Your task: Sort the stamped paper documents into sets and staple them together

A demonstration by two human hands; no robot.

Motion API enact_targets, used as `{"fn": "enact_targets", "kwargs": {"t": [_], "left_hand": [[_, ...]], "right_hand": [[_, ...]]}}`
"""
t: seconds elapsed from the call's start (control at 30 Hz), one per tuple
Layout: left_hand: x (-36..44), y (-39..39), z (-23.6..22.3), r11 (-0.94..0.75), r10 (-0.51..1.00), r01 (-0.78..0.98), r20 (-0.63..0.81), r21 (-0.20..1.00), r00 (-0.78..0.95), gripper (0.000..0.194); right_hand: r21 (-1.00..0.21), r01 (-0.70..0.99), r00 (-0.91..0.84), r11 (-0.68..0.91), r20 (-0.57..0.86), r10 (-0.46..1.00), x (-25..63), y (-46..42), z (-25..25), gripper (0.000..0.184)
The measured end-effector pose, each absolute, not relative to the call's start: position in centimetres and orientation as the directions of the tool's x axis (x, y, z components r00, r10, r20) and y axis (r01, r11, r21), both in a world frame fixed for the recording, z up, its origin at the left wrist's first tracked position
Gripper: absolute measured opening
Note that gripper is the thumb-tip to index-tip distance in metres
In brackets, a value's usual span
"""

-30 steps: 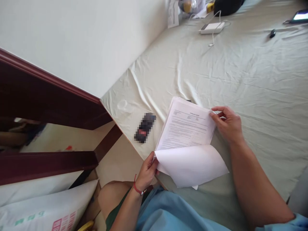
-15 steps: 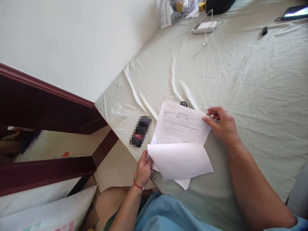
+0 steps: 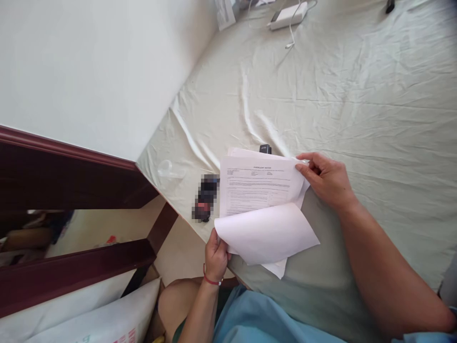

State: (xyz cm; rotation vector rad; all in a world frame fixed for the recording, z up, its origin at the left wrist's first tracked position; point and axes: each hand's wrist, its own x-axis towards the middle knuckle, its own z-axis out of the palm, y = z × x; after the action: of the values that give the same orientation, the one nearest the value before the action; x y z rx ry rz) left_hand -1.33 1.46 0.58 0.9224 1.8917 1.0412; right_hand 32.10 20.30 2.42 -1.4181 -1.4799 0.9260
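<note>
A stack of printed paper sheets [image 3: 259, 188] lies over the cloth-covered surface in front of me. Its front sheet [image 3: 267, 233] is curled down toward me, blank side up, with a printed page showing above it. At the lower left corner my left hand [image 3: 216, 257], with a red cord on its wrist, is closed on the stack. My right hand [image 3: 323, 178] pinches the upper right corner of a sheet between thumb and fingers. Just past the top edge of the papers, a small black object [image 3: 265, 148] is partly hidden.
A dark pixelated object [image 3: 206, 197] lies left of the papers, near the surface's edge. Farther back are a white box-shaped device [image 3: 288, 16] with a cable and a small black item [image 3: 390, 5]. White sacks [image 3: 89, 314] stand at lower left beside dark red woodwork [image 3: 89, 262].
The view has tilted downward and shifted. My right hand has lifted the upper corner of the printed page, which now sits apart from the sheets beneath. My left hand keeps its hold.
</note>
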Motion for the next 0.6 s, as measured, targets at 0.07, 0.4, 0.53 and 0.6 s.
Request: {"fn": "enact_targets", "kwargs": {"t": [0.07,0.4,0.53,0.6], "left_hand": [[-1.3,1.5,0.6,0.403,0.855,0.215,-0.283,0.889,-0.435,0.046],[-1.2,1.9,0.6,0.397,0.86,0.183,-0.294,0.899,-0.418,0.04],[-1.0,2.2,0.7,0.407,0.852,0.175,-0.303,0.896,-0.427,0.041],[-1.0,2.3,0.9,0.404,0.857,0.182,-0.301,0.896,-0.418,0.041]], "right_hand": [[-0.938,0.337,0.052,0.079,0.102,0.993,32.0,20.3,2.3,0.016],[-0.893,0.321,-0.021,0.316,0.327,0.945,32.2,20.4,2.9,0.013],[-0.981,-0.068,-0.189,0.183,0.193,0.963,32.6,19.7,3.5,0.017],[-0.97,-0.228,-0.279,0.08,0.144,0.95,33.0,19.4,3.9,0.02]]}}
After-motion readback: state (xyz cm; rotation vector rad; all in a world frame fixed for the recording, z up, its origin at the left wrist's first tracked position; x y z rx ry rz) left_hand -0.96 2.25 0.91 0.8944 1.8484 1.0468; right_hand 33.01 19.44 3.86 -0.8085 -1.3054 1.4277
